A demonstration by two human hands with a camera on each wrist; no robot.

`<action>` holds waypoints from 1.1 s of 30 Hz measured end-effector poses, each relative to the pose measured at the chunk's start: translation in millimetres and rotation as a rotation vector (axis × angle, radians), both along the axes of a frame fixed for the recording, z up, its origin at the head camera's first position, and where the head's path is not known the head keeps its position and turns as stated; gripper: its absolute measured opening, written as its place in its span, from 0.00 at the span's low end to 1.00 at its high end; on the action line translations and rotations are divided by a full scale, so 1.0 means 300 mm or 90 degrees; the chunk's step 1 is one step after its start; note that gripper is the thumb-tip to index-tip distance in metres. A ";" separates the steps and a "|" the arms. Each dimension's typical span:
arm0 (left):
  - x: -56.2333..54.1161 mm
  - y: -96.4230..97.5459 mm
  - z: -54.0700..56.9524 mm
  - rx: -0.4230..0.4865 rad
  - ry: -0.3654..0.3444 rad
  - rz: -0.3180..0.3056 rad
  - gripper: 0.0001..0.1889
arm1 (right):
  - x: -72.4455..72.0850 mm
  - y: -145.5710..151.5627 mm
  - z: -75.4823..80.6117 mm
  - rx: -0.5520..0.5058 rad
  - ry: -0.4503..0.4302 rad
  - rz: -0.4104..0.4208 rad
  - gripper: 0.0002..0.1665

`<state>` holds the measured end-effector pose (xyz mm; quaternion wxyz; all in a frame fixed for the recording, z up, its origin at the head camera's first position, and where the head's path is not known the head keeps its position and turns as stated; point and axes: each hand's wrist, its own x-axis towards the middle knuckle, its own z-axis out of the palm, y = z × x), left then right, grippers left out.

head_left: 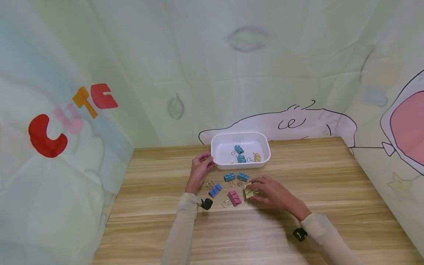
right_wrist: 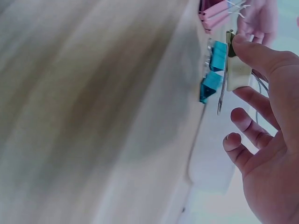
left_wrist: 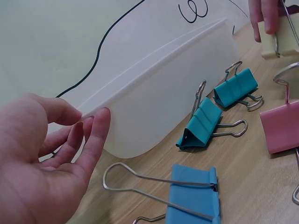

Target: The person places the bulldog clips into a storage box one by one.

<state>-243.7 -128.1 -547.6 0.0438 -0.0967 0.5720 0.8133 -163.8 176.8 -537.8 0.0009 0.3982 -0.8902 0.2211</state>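
Observation:
My left hand (head_left: 198, 172) pinches the left rim of a white plastic tray (head_left: 240, 166) between thumb and fingers, as the left wrist view shows up close. My right hand (head_left: 274, 193) holds a pale yellow binder clip (right_wrist: 238, 74) between thumb and index finger, its other fingers spread loosely. To the left of that clip lies a pink binder clip (head_left: 235, 198). A blue binder clip (head_left: 215, 190) rests near my left wrist. Two teal binder clips (head_left: 229, 177) (left_wrist: 236, 87) sit side by side in front of the tray.
Inside the tray are two teal binder clips (head_left: 239, 149) and a yellow one (head_left: 257, 157). The wooden table (head_left: 159, 221) meets a printed cloth backdrop (head_left: 159, 92) just behind the tray. Cloth also hangs along the left and right sides.

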 end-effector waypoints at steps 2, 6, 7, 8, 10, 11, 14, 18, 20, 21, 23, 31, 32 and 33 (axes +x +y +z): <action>-0.001 -0.001 -0.002 0.000 0.000 0.000 0.19 | -0.007 0.000 0.015 -0.003 0.019 0.005 0.24; -0.005 -0.002 -0.005 0.002 0.001 0.001 0.20 | -0.028 -0.008 0.051 -0.020 0.054 0.021 0.24; -0.005 -0.002 -0.005 0.003 0.002 0.002 0.20 | -0.035 -0.011 0.062 -0.023 0.059 0.023 0.24; -0.005 -0.002 -0.005 0.004 0.002 0.002 0.20 | -0.043 -0.015 0.073 -0.025 0.064 0.025 0.24; -0.005 -0.003 -0.005 0.005 0.003 0.003 0.20 | -0.059 -0.023 0.098 -0.028 0.066 0.026 0.23; -0.005 -0.004 -0.006 0.006 0.003 0.002 0.20 | -0.068 -0.027 0.111 -0.029 0.065 0.024 0.23; -0.004 -0.004 -0.005 0.005 0.001 0.000 0.20 | -0.097 -0.035 0.148 -0.029 0.068 0.010 0.23; -0.003 -0.005 -0.004 0.002 -0.005 -0.002 0.20 | -0.139 -0.047 0.201 -0.027 0.081 -0.004 0.24; -0.003 -0.006 -0.004 0.004 -0.005 -0.001 0.20 | -0.162 -0.055 0.230 -0.022 0.084 -0.010 0.24; -0.003 -0.007 -0.005 0.005 -0.004 0.000 0.20 | -0.174 -0.060 0.244 -0.023 0.083 -0.012 0.25; -0.002 -0.008 -0.005 0.007 -0.002 0.001 0.20 | -0.200 -0.070 0.272 -0.021 0.082 -0.015 0.25; 0.001 -0.005 -0.005 0.008 0.006 -0.008 0.19 | -0.284 -0.114 0.354 -0.017 0.064 -0.032 0.27; 0.001 -0.005 -0.005 0.007 0.006 -0.007 0.19 | -0.292 -0.121 0.359 -0.016 0.059 -0.034 0.27; 0.002 -0.005 -0.005 0.006 0.006 -0.008 0.18 | -0.300 -0.127 0.365 -0.016 0.051 -0.037 0.26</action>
